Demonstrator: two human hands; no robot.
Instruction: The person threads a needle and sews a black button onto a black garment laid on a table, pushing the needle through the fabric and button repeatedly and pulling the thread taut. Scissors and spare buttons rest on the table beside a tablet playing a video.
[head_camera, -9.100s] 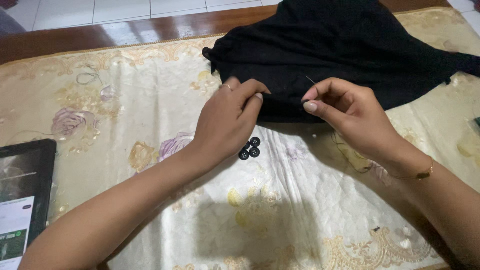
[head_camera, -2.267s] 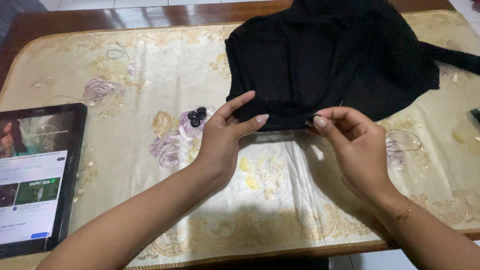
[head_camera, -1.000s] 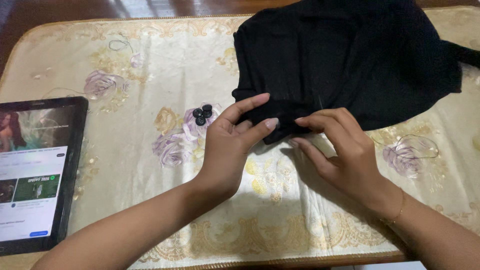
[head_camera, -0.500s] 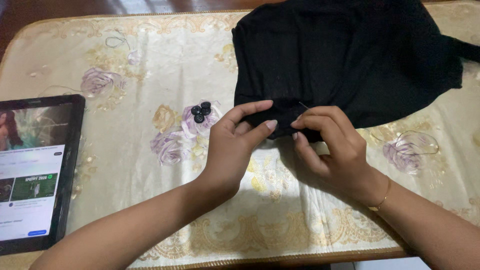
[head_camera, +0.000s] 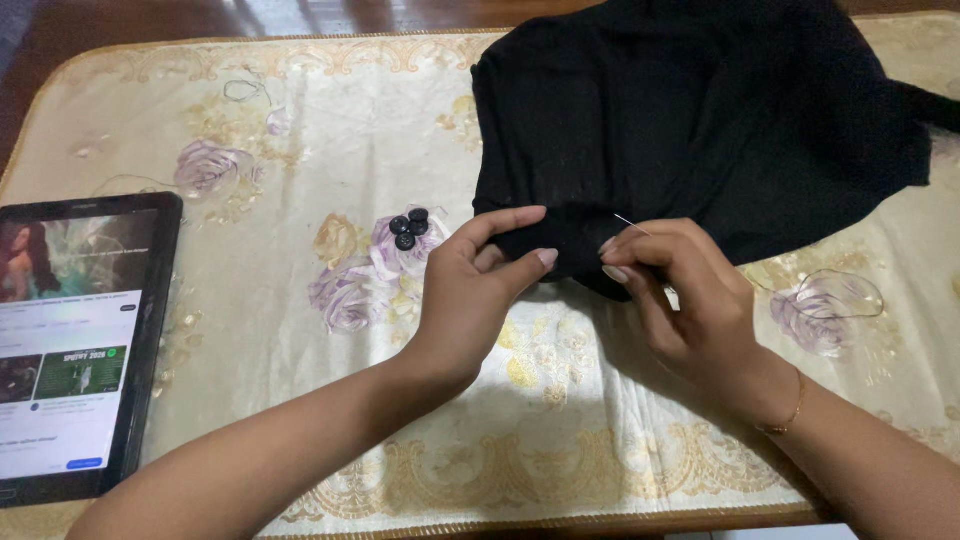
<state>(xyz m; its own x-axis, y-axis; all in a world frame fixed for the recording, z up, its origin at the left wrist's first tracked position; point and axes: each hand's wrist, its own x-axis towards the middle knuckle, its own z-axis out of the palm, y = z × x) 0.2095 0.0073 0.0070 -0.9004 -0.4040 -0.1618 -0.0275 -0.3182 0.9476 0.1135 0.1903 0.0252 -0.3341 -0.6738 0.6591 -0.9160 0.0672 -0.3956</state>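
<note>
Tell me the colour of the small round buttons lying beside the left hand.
Black, seen in the head view: small round buttons.

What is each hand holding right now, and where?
Left hand pinches the black garment at its lower edge; right hand grips a needle by its lower end.

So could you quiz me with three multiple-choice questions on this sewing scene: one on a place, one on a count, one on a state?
1. Where does the black tablet with the lit screen lie?
A. at the table's left edge
B. on the garment
C. under the right hand

2. How many small black round buttons lie on the floral cloth?
A. one
B. three
C. six

3. What is the right hand doing?
A. resting flat
B. pinching a thin metal needle
C. tapping the screen

Answers: 1 A, it sits far left; 2 B, three lie clustered beside the left hand; 3 B, fingertips grip the needle at the black fabric garment.
</note>
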